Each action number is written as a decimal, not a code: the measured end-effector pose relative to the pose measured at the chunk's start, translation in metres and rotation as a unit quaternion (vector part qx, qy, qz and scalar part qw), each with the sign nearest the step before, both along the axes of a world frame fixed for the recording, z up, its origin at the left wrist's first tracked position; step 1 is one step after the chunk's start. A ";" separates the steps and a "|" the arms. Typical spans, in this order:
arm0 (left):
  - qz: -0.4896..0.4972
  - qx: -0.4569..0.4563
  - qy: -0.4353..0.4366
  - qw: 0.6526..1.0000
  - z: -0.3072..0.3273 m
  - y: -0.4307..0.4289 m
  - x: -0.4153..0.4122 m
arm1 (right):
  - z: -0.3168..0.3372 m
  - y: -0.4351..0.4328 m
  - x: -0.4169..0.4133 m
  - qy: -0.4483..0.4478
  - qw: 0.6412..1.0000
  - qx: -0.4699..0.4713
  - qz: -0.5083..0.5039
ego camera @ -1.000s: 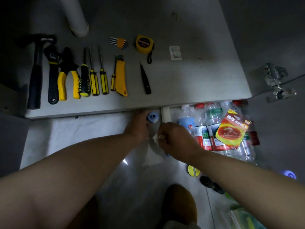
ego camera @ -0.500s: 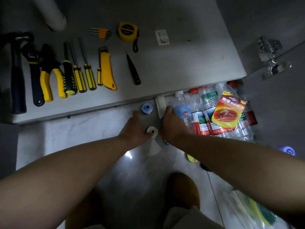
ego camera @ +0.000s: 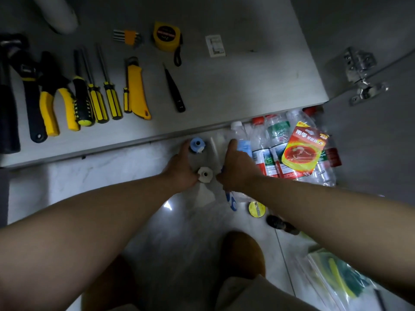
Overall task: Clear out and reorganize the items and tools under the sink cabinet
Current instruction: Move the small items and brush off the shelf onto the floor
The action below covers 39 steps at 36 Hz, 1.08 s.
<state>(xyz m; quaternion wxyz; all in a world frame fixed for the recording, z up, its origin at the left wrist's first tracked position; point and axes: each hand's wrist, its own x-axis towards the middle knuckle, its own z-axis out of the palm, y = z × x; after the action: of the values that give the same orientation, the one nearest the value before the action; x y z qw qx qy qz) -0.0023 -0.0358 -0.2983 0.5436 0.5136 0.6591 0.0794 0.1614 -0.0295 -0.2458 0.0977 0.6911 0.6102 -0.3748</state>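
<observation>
As both hands rest on the floor [ego camera: 143, 223], left hand [ego camera: 180, 169] lies loose-fingered, touching the white roll [ego camera: 204, 174]; right hand [ego camera: 238, 169] reaches the bottles [ego camera: 277, 131], grip impossible to tell.

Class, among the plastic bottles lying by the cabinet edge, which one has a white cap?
The bottle with the light blue label, leftmost, by the right hand; other caps in view are red.

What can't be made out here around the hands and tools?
Head view:
Hammer: cut off by the left edge.
Right hand: its back hides whether it grips anything.
Bottles: labels too small and dim to read.
Bags: cut off at the lower right corner.
</observation>
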 end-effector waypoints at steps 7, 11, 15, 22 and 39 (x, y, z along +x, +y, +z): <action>-0.008 -0.019 0.011 1.000 0.016 0.010 0.019 | 0.055 -0.040 0.057 0.078 0.994 -0.071 -0.028; 0.005 -0.052 -0.044 0.998 0.029 0.013 0.036 | 0.057 -0.083 0.085 0.018 1.000 -0.003 0.015; -0.022 -0.067 -0.030 0.997 0.046 0.008 0.037 | 0.040 -0.130 0.104 -0.019 1.000 0.017 0.014; -0.152 -0.011 0.047 0.987 0.080 0.002 0.027 | 0.007 -0.181 0.131 -0.062 0.996 0.018 0.058; -0.224 -0.091 0.066 0.968 0.089 -0.020 0.038 | -0.018 -0.216 0.129 -0.156 0.986 0.058 0.028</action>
<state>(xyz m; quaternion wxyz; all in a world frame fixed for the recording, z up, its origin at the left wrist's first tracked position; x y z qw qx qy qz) 0.0352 -0.0553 -0.2098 0.5472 0.6005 0.5663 -0.1385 0.2902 -0.2451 -0.2636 0.1622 0.7283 0.6271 -0.2234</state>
